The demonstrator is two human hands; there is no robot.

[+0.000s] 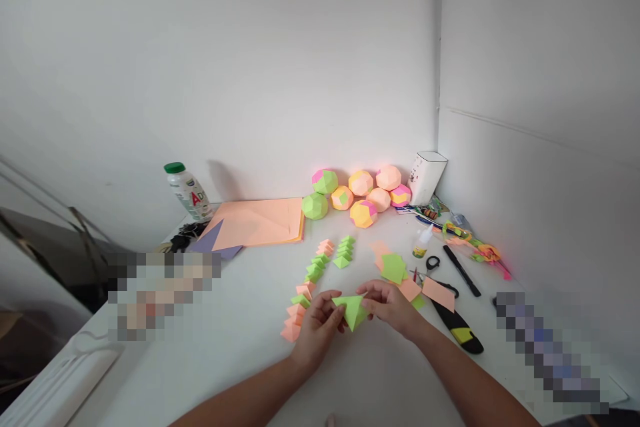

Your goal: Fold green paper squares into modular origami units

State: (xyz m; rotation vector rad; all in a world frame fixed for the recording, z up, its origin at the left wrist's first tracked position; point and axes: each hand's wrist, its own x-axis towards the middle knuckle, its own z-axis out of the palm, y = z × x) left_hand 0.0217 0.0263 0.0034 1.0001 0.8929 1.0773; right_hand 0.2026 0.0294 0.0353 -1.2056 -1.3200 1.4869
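Between my two hands is a green folded paper piece, creased into facets with a point facing down. My left hand pinches its left edge between thumb and fingers. At the piece's right side, my right hand grips the other edge. Just left of my left hand runs a row of small folded green and peach paper pieces. A second short row of green folded pieces stands beyond. Near my right hand lie flat green and peach paper cutouts.
Several faceted paper balls sit against the wall. At right are a glue bottle, scissors, a black pen and a black-and-yellow cutter. Peach paper sheets and a white bottle stand at left.
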